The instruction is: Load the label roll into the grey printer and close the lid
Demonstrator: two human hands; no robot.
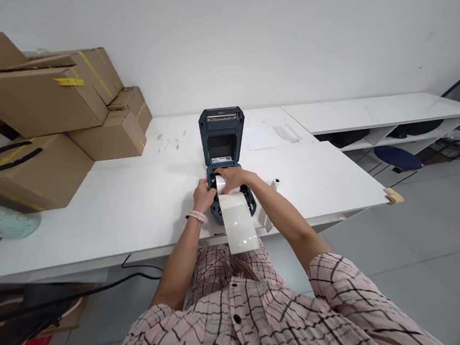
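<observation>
A dark label printer (224,136) stands on the white table with its lid raised. Inside it sits a roll of white labels (220,183), partly covered by my fingers. From the roll, a label strip (238,223) runs over the printer's front and hangs past the table edge above my lap. My right hand (231,178) reaches over the roll from the right, its fingers closed around it. At the printer's left side, my left hand (204,195) grips the side of the body near the roll's end; its fingertips are partly hidden.
Cardboard boxes (39,98) are piled on the table's left, with a pale green roll (6,218) before them. Right of the printer is a small white roll (275,183), partly behind my forearm. A paper sheet (260,138) lies behind. A blue stool (398,157) stands at right.
</observation>
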